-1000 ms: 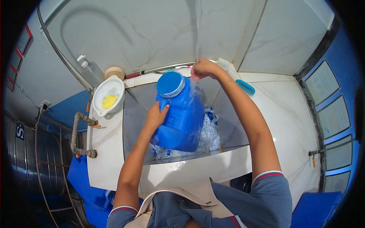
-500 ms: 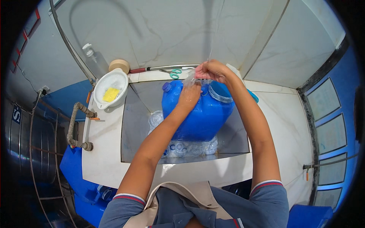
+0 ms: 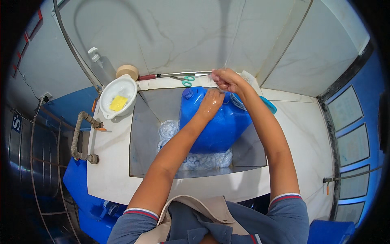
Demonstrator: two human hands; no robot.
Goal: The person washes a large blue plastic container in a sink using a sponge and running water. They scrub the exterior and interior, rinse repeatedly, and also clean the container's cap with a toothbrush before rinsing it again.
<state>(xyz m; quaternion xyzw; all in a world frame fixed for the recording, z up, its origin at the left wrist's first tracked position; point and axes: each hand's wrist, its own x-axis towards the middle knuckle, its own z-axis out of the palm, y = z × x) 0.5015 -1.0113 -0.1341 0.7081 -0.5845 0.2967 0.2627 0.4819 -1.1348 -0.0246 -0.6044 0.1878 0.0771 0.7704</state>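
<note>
A blue plastic jug [image 3: 215,130] stands in the grey sink [image 3: 248,146] on a pile of clear, rounded plastic items [image 3: 166,131]. My left hand [image 3: 210,105] grips the jug's top handle, between a small blue cap [image 3: 187,93] and a wide round mouth [image 3: 237,101] that my right forearm partly covers. My right hand [image 3: 227,80] is raised just above the jug with curled fingers, wet; whether it holds anything is too unclear to tell. A thin streak, apparently water, runs down the wall behind it.
A white bowl [image 3: 130,101] with a yellow sponge [image 3: 118,103], a pump bottle [image 3: 98,61], teal scissors [image 3: 187,81] and a red-handled rod [image 3: 147,77] line the counter [image 3: 296,134]. Pipework [image 3: 81,134] sits at left; blue containers [image 3: 75,179] lie below.
The jug has turned, bringing its wide top to the right and small cap left. My left hand moved from its side up to the top handle; my right hand shifted slightly right and lower.
</note>
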